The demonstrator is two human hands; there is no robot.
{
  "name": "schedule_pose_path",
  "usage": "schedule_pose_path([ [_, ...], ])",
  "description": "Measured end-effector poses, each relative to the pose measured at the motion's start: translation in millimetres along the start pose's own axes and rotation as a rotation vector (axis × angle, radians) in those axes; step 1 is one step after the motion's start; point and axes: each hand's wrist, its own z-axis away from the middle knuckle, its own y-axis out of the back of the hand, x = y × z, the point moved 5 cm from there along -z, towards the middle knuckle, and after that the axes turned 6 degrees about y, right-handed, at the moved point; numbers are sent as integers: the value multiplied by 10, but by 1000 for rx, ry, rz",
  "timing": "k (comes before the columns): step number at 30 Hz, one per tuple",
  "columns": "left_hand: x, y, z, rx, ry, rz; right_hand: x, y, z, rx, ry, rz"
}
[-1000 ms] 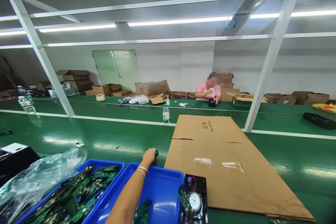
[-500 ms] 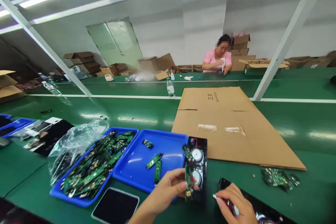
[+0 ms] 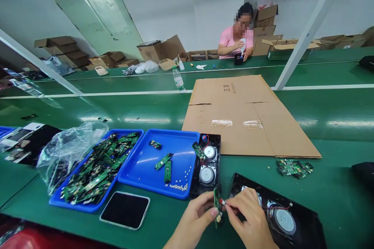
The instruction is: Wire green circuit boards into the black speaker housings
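Note:
My left hand [image 3: 196, 218] holds a narrow green circuit board [image 3: 216, 207] on edge between thumb and fingers. Against the board's right face, my right hand [image 3: 249, 216] pinches a small connector [image 3: 223, 202] with red wire; whether it is seated I cannot tell. Below and behind my right hand lies a black speaker housing [image 3: 306, 221] with a round speaker [image 3: 283, 221], partly covered by that hand. Beyond my left hand is another black speaker housing [image 3: 216, 140], with two round speakers and a small circuit board [image 3: 199, 151] resting on it.
A blue tray [image 3: 131, 177] holds a few boards and small white pieces. Left of it, another blue tray [image 3: 55, 202] is heaped with boards beside a plastic bag [image 3: 70, 149]. A phone [image 3: 125, 209], flat cardboard [image 3: 242, 136] and loose boards [image 3: 295, 167] lie around. A person [image 3: 233, 39] sits opposite.
My right hand has moved left with the connector and brought it up to the board in my left hand. The board sits nearer me, clear of the speaker housing. The camera view has tilted down.

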Motion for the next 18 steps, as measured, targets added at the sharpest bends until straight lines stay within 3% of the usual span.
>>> schedule_pose_path([
  [13,65,-99,-52,-20,-45,-197,54,3,44,-143,53,-37],
  [18,-23,-94,-90,-18,-3,-131,53,77,20,-151,20,-14],
])
